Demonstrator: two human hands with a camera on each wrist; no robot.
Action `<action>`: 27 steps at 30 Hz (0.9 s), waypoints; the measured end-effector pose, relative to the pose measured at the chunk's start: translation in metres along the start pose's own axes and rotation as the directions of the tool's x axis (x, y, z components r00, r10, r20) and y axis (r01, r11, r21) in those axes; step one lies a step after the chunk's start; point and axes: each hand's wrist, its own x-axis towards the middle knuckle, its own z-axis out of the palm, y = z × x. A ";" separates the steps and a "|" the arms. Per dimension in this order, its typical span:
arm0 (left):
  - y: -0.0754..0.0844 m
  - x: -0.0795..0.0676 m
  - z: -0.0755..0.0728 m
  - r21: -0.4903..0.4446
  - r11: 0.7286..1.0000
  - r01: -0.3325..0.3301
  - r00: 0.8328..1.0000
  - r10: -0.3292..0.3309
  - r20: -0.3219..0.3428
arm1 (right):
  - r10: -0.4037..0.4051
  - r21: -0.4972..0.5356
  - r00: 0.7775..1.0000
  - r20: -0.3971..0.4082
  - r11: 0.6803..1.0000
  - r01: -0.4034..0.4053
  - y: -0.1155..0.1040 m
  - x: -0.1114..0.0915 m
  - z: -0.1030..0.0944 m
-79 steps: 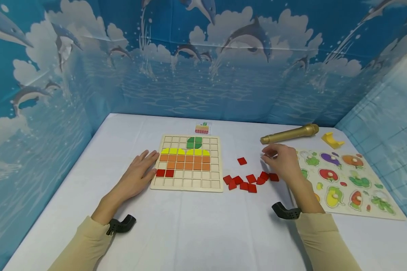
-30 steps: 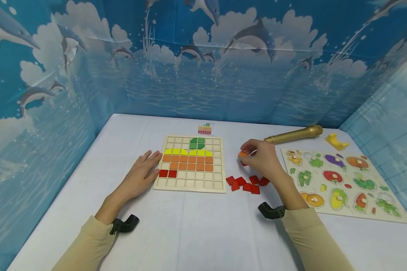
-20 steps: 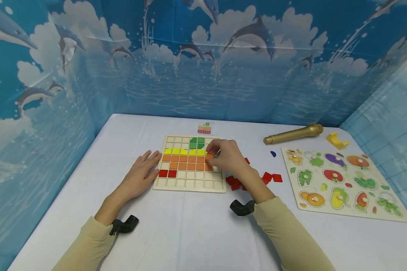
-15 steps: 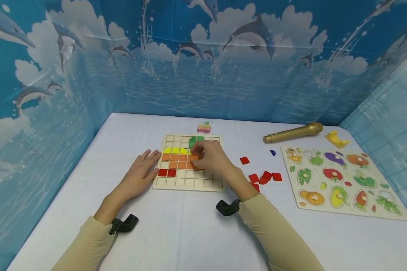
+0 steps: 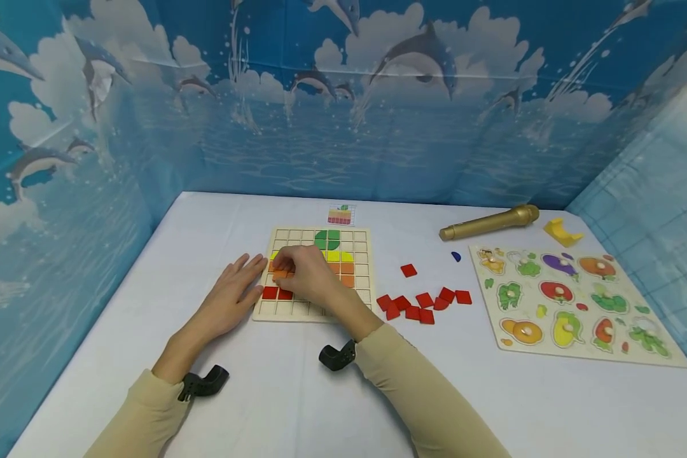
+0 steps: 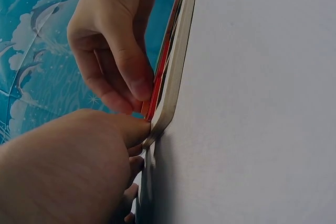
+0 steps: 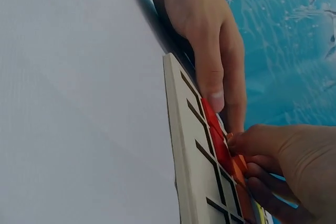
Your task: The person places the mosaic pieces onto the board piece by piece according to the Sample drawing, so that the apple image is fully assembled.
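Note:
A square wooden grid board [image 5: 355, 312] lies flat, with green, yellow, orange and red tiles set in rows. My right hand [image 5: 312, 273] pinches an orange tile [image 5: 280, 275] between thumb and fingers at the left end of the lower orange row, just above two red tiles [image 5: 270, 292]. In the right wrist view those red tiles [image 7: 215, 135] sit in the grid beside the fingertips. My left hand [image 5: 229, 296] rests with fingers extended along the board's left edge, its fingertips right at the rim. The right hand covers part of the orange and yellow rows.
Several loose red tiles [image 5: 412, 313] are scattered right of the board. A small picture card [image 5: 341, 215] lies behind it. Further right are a blue half-round piece [image 5: 455, 256], a gold microphone [image 5: 489, 223], a yellow curved piece [image 5: 562, 233] and a vegetable puzzle board [image 5: 584, 318].
My right hand has picked up an orange tile near the loose pieces and carried it leftward across the board to its left side. The left hand has stayed at the board's edge.

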 end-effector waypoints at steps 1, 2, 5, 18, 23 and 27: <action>-0.001 -0.001 0.000 0.000 1.000 0.003 1.000 -0.003 0.002 | -0.002 0.003 1.000 0.001 1.000 0.002 -0.001 0.001 0.002; -0.001 -0.001 0.000 0.000 1.000 0.004 1.000 -0.004 0.004 | -0.004 0.007 1.000 -0.003 1.000 0.004 -0.002 0.002 0.004; -0.002 -0.002 -0.001 -0.002 1.000 -0.008 1.000 0.008 0.003 | -0.004 0.008 1.000 -0.004 1.000 0.004 -0.004 0.002 0.007; 0.000 -0.003 -0.002 -0.007 1.000 -0.021 1.000 0.020 -0.013 | -0.012 -0.012 1.000 -0.004 1.000 0.012 -0.007 -0.002 0.007; 0.001 -0.002 -0.002 0.006 1.000 0.013 1.000 -0.013 0.004 | 0.011 0.005 1.000 -0.026 1.000 -0.011 -0.002 -0.011 -0.010; 0.000 -0.001 0.000 0.011 0.999 0.035 0.999 -0.036 0.011 | 0.036 0.007 0.997 -0.063 0.999 -0.035 0.009 -0.021 -0.029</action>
